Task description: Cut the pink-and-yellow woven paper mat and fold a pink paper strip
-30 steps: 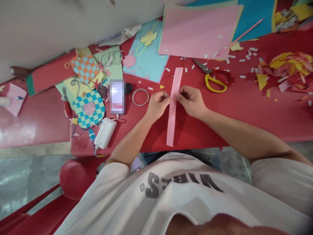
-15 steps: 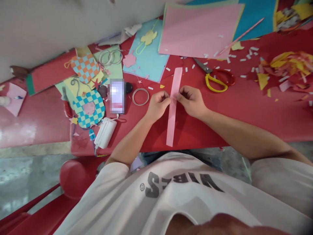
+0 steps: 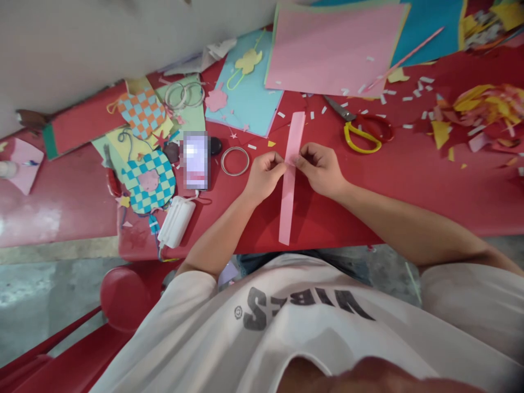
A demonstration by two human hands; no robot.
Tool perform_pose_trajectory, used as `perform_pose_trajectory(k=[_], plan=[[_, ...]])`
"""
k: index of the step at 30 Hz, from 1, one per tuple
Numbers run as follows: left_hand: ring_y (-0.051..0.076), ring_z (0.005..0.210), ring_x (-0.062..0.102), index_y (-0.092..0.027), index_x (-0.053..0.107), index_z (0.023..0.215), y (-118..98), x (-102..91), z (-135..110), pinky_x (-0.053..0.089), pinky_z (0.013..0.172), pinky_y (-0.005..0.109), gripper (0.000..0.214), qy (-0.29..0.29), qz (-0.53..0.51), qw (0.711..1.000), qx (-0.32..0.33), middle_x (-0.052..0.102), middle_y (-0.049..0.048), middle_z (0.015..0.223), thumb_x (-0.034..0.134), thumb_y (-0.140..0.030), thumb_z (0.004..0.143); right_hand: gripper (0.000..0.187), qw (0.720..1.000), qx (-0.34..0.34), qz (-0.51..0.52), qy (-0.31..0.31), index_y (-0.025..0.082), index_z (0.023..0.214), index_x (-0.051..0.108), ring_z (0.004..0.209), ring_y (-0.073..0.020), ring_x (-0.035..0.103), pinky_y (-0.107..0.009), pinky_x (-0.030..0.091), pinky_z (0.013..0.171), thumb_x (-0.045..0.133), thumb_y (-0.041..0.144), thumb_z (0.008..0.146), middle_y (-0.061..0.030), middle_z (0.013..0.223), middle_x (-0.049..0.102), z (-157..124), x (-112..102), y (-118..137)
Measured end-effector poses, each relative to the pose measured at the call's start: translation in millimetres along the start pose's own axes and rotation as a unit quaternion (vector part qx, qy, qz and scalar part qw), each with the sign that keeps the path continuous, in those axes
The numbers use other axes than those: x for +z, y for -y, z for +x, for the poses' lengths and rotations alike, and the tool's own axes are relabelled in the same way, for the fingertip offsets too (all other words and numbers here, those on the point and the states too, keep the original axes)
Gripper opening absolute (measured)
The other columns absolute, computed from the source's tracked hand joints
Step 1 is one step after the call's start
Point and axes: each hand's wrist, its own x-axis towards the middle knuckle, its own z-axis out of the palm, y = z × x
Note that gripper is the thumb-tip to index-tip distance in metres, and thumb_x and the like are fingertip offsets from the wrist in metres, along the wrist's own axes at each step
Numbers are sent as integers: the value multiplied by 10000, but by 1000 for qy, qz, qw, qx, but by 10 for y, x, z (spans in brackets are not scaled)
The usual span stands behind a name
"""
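Observation:
A long pink paper strip (image 3: 288, 202) runs away from me over the red table, its near end close to the table's front edge. My left hand (image 3: 265, 173) pinches the strip's left edge about midway along, thumb and forefinger together. Opposite it, my right hand (image 3: 321, 168) grips the right edge between thumb and curled fingers. Beyond my right hand lie scissors (image 3: 362, 137) with one yellow and one red handle. A roll of narrow tape (image 3: 235, 161) rests left of my left hand.
To the left are a phone (image 3: 195, 161), a white power bank (image 3: 177, 221) and checkered woven paper pieces (image 3: 149, 181). Pink paper sheets (image 3: 331, 49) lie at the back, with small white scraps near them. Yellow and pink paper scraps (image 3: 487, 109) are heaped at right. A red chair (image 3: 123, 299) stands below left.
Almost nothing differs. Both hands keep their pinch on the pink strip, which lies in nearly the same place.

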Motion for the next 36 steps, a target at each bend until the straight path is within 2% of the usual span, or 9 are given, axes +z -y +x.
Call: perform_pose_trajectory(k=[14,22,36], plan=[[104,642,396,-204,554,737,27,-2,-1,275,616,303,227,3,11,1000,7,466,-43,679,704,-186,907,557,1000,8,3,-2,238,744,551,624,-145,381,-351,318,586,793,704,930,13,672,494,4,0,-21],[105,660,401,-203,533,731,33,12,-5,301,637,299,264,8,2,1000,8,451,-41,689,713,-237,921,570,1000,14,6,-2,241,741,558,629,-149,382,-349,312,587,811,726,903,12,673,488,12,-1,-13],[106,635,373,-211,503,727,32,28,-15,265,615,309,277,3,17,1000,5,422,-49,664,705,-218,916,527,1000,17,17,3,233,748,573,645,-147,393,-351,309,601,833,661,913,14,686,489,18,8,-34]])
